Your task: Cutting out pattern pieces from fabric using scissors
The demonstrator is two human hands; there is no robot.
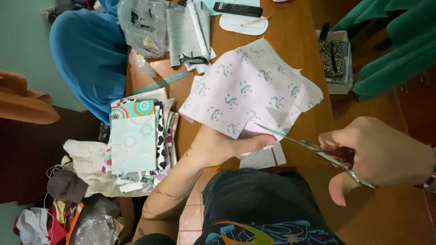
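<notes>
The left hand (218, 147) is gripping the cloth (250, 88), while the right hand (377, 156) is clasping scissors (309, 146) pointing toward ten o'clock at its edge.

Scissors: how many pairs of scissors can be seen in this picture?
1. The scissors are in the right hand, blades open at the edge of the patterned fabric held by the left hand. Others may be hidden under clutter.

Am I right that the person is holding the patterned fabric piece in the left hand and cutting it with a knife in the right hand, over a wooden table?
Not quite: the head view shows scissors, not a knife, in the right hand, blades open at the fabric's edge. The rest holds: the left hand holds the patterned fabric piece over the wooden table.
</notes>
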